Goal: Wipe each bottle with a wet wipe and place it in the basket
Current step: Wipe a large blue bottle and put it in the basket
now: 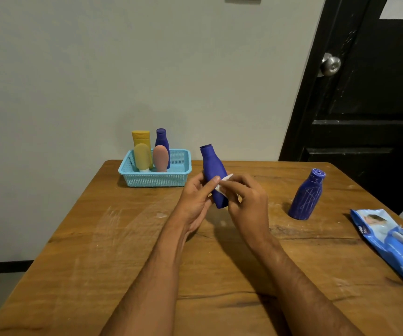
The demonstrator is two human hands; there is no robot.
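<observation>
Scratched brown wooden table point(122, 238) against plain pale grey wall point(98, 69); black panelled door point(370, 93) with round silver knob point(331, 65) at right.

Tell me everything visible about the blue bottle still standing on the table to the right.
The blue bottle is dark blue, plastic-looking, with a wide body narrowing to a capped neck. Pale scribbled lines mark its side. It stands upright on the wooden table, appearing tilted rightward in the wide-angle view, between the hands and the wipes pack. Nothing touches it but the table.

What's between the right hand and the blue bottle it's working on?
Head view: a white wet wipe, pinched by the right hand against the held blue bottle; left hand grips the bottle.
</observation>
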